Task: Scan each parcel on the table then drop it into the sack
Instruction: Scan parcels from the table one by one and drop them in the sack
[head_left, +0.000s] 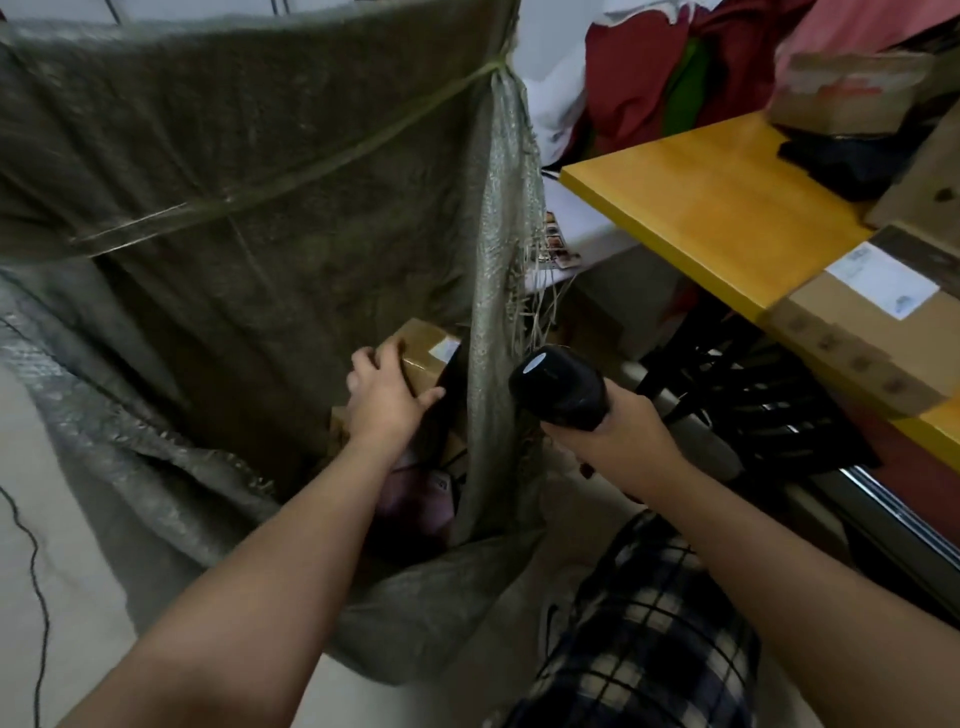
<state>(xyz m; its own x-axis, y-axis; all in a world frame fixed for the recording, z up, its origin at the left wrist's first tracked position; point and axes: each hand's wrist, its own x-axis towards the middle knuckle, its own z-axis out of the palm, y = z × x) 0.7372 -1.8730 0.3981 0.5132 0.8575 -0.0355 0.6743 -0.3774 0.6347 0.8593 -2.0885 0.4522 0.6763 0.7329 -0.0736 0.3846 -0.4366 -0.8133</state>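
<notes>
Stiff, probably light parcel (423, 347) is being gripped across its top edges by the left hand (383, 397) inside the sack (249, 208), scanner (560, 387) being clutched by the right hand (626, 434) just outside the sack.

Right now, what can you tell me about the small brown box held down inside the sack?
The small brown box looks like plain closed cardboard with a white label on its upper face. It is tilted inside the open grey-green woven sack, close to the sack's right wall. The left hand grips it from above, fingers curled over its left edge, thumb stretched along its near side. The hand hides its lower part.
</notes>
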